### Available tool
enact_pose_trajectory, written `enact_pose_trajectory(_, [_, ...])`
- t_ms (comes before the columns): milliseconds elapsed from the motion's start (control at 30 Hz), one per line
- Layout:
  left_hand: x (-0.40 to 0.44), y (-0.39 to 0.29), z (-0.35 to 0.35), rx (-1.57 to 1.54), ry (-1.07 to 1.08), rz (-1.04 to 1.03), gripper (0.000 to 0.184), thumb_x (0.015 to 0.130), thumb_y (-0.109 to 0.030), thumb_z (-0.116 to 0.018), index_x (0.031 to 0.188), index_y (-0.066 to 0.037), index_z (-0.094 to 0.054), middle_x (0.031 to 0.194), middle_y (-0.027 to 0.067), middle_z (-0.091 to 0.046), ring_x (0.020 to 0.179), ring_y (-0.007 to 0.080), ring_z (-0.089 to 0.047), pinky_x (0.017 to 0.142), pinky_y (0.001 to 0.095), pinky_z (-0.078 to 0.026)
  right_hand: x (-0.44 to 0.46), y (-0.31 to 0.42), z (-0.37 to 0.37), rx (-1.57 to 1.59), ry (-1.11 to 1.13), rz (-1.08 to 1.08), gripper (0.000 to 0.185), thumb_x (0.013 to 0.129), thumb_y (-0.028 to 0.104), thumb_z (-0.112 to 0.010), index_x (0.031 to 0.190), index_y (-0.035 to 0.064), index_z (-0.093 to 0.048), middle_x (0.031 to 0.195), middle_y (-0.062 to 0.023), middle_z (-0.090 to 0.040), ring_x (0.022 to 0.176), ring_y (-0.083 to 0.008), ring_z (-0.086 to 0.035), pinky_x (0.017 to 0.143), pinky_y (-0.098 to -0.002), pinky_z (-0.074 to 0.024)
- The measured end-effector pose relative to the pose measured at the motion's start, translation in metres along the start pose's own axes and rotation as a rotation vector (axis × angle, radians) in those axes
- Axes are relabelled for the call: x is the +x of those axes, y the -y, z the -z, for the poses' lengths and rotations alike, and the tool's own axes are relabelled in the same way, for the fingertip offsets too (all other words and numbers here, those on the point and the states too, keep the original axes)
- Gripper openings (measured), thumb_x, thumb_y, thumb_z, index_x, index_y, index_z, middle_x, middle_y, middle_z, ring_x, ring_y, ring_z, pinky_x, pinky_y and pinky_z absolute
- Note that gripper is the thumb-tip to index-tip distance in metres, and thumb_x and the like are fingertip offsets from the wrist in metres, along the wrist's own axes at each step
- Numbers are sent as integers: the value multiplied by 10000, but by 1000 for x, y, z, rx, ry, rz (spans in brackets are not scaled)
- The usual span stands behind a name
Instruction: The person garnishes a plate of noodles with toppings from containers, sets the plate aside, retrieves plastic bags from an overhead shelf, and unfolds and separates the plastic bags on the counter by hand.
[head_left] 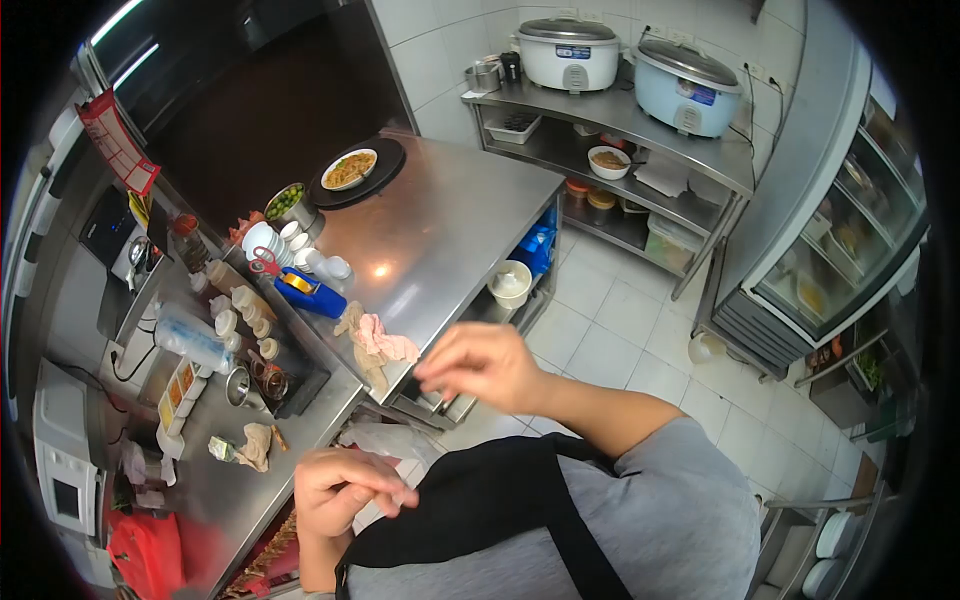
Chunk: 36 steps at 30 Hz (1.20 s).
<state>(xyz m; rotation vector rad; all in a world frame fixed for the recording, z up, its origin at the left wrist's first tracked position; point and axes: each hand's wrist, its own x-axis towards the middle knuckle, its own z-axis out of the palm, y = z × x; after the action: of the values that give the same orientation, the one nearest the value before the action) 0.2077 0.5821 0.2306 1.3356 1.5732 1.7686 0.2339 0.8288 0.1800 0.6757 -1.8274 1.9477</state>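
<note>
My left hand (348,487) hangs in front of the black apron (470,500), with its fingers loosely bent, the thumb apart and nothing seen in it. My right hand (485,362) is raised near the corner of the steel table (440,215); its fingers are a little blurred, loosely spread, and appear to hold nothing. Just left of it, a pink cloth (385,340) and a beige cloth (368,362) lie crumpled at the table's edge. Farther back, a plate of food (350,170) rests on a round black turntable (372,178).
On the left stand sauce bottles (240,310), a blue tape dispenser (310,293), white cups (265,240) and a pot of green limes (290,205). Two rice cookers (568,60) sit on a back shelf. A glass-door fridge (845,230) stands right. White floor tiles (640,330) lie between.
</note>
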Motion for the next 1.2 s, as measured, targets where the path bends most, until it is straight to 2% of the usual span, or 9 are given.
enact_pose_trajectory(100, [10, 30, -27, -868, 313, -40, 244, 869, -99, -522, 1024, 63, -619, 933, 250, -643, 750, 360, -664, 757, 407, -522, -21, -16, -10, 620, -64, -399, 222, 897, 87, -532, 1099, 10, -578, 926, -106, -640, 775, -175, -631, 653, -276, -528])
enact_pose_trajectory(233, [14, 76, -75, -1141, 371, 102, 604, 864, -245, -560, 1352, 27, -329, 1471, 251, -100, 1314, 400, -278, 934, 510, -405, -47, -60, -76, 1164, 160, -483, 454, 930, 350, -465, 1221, 2, -484, 1145, -193, -559, 1090, -318, -540, 921, -424, -438])
enact_pose_trajectory(367, [-2, 92, -101, -394, -39, -60, 588, 885, -313, -510, 1364, -12, -345, 1498, 204, -29, 1371, 377, -135, 984, 464, -350, -103, -62, -94, 1675, 214, -571, 653, 895, 593, -333, 1092, 7, -539, 1133, -172, -548, 1134, -344, -496, 1003, -475, -360])
enact_pose_trajectory(500, [-24, 106, -117, 655, -74, -195, 536, 857, -336, -541, 1316, -73, -457, 1493, 224, -67, 1377, 405, -90, 1072, 486, -158, -123, -33, -104, 1404, -381, -979, 544, 862, 585, -450, 916, 54, -552, 739, -98, -590, 731, -263, -589, 721, -409, -492])
enact_pose_trajectory(767, [-63, 96, -166, 876, 299, -217, 770, 611, -384, -770, 1315, -265, -481, 1498, 166, -129, 1367, 446, -31, 1056, 561, -159, -163, -56, -84, 989, -539, -934, 381, 850, 447, -582, 930, 85, -493, 554, 11, -427, 485, -159, -433, 492, -322, -416])
enact_pose_trajectory(900, [-55, 63, -190, 1052, 362, -205, 708, 662, -347, -739, 1312, -241, -479, 1491, 151, -161, 1366, 442, -41, 1052, 548, -204, -138, -2, -59, 1092, -664, -789, 260, 906, 334, -542, 947, 87, -472, 517, 41, -322, 415, -91, -294, 438, -250, -324])
enact_pose_trajectory(1000, [-60, 87, -185, 809, 348, -268, 620, 766, -303, -674, 1327, -161, -453, 1494, 140, -168, 1388, 354, -74, 1066, 513, -213, -130, 8, -26, 1112, -689, -599, 218, 945, 285, -474, 972, 68, -479, 518, 32, -311, 417, -84, -274, 437, -243, -293])
enact_pose_trajectory(1133, [-86, 126, -192, -439, -247, 265, 591, 886, -315, -529, 1380, -62, -323, 1511, 107, -117, 1395, 250, -84, 1102, 442, -156, -115, 28, -14, 780, -753, -224, 203, 971, 206, -395, 1047, 47, -498, 615, 10, -409, 487, -85, -365, 462, -248, -347])
enact_pose_trajectory(1200, [-70, 117, -201, -391, -339, 191, 609, 916, -381, -431, 1408, -75, -245, 1509, 97, -124, 1390, 231, -106, 1105, 424, -148, -111, 14, -19, 365, -610, -61, 239, 962, 156, -400, 1150, 45, -497, 798, -18, -542, 702, -106, -531, 648, -274, -463])
